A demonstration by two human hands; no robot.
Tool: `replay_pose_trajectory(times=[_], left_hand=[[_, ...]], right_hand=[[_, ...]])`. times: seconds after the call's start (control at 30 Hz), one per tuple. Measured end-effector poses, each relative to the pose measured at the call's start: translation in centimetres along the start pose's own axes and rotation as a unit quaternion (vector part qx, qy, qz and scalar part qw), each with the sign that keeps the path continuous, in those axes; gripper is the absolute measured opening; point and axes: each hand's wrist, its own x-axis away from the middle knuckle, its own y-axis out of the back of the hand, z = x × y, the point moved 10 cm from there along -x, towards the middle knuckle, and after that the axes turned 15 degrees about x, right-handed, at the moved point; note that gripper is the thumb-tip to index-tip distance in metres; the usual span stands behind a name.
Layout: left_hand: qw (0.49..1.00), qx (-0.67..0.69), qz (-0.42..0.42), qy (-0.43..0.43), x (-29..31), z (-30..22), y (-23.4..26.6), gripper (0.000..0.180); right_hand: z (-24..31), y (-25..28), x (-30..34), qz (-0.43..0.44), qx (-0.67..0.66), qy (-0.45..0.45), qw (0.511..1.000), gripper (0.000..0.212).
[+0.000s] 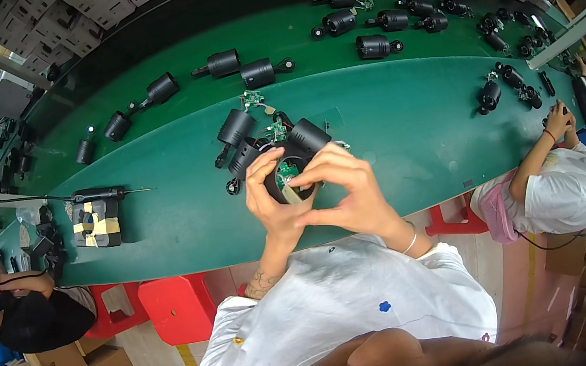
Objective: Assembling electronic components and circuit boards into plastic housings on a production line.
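A black cylindrical housing is held in front of me with its round opening facing up. Inside the opening shows a green circuit board, with a pale strip beside it. My left hand curls around the housing's left side. From the right, my right hand closes about it, its index fingertip at the board and its thumb reaching toward my left hand. Just beyond lie more black housings, another black cylinder and a loose circuit board with wires.
On the green table, left of me, an electric screwdriver lies by a black block with yellow tape. Several black housings line the far green surface. Co-workers sit left and right. A red stool stands beside me.
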Motion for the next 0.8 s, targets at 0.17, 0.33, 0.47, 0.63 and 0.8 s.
replay_pose_trajectory(times=[0.17,0.33,0.47,0.63,0.8], left_hand=[[0.998,-0.052,0.011,-0.027,0.1,-0.3,0.0,0.053],[0.995,-0.073,0.008,-0.072,0.1,-1.1,-0.2,0.054],[0.994,-0.079,0.014,-0.08,0.3,-1.3,-0.4,0.055],[0.991,-0.109,0.047,-0.064,0.5,-1.4,-1.1,0.056],[0.987,-0.136,0.069,-0.054,0.5,-1.5,-1.9,0.058]], right_hand=[[0.2,0.3,0.4,-0.015,0.024,0.001,1.0,0.03],[-0.3,1.6,0.1,-0.051,0.076,-0.018,0.996,0.025],[-0.5,2.0,0.1,-0.051,0.054,-0.054,0.996,0.023],[-0.8,2.1,-0.2,-0.038,0.019,-0.064,0.997,0.021],[-0.6,2.4,-0.4,-0.071,0.039,-0.031,0.996,0.021]])
